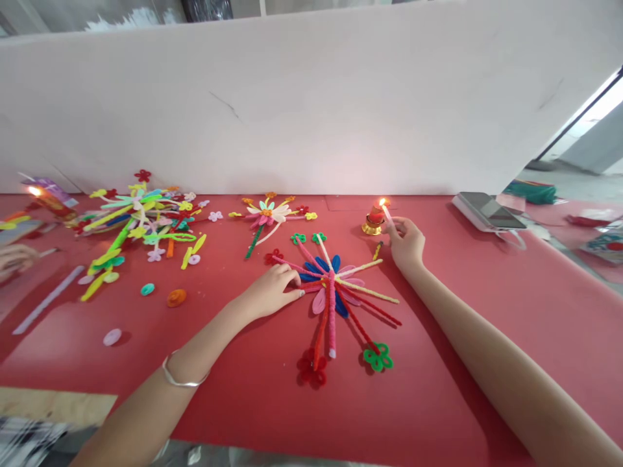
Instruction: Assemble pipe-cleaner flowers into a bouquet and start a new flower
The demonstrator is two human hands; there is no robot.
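My right hand [407,245] pinches a whitish glue stick [388,214], its tip at the flame of a lit red candle [378,214] on a small gold base. On the red table, my left hand [275,290] has its fingers closed at the left side of a large pipe-cleaner flower [332,285], on one of its pinkish-red stems. Blue and pink petals sit under the flower's centre, with pink, cream and red stems fanning outward. Small green flowers [378,357] and red flowers [312,368] lie by the stem ends. A silver bangle circles my left wrist.
A finished-looking pipe-cleaner flower [267,215] lies at the back, left of centre. Farther left is a colourful pipe-cleaner pile [141,217], beside another lit candle [53,204] and another person's hand [17,259]. A phone [489,211] with a cable rests at right. A white board [311,104] stands behind.
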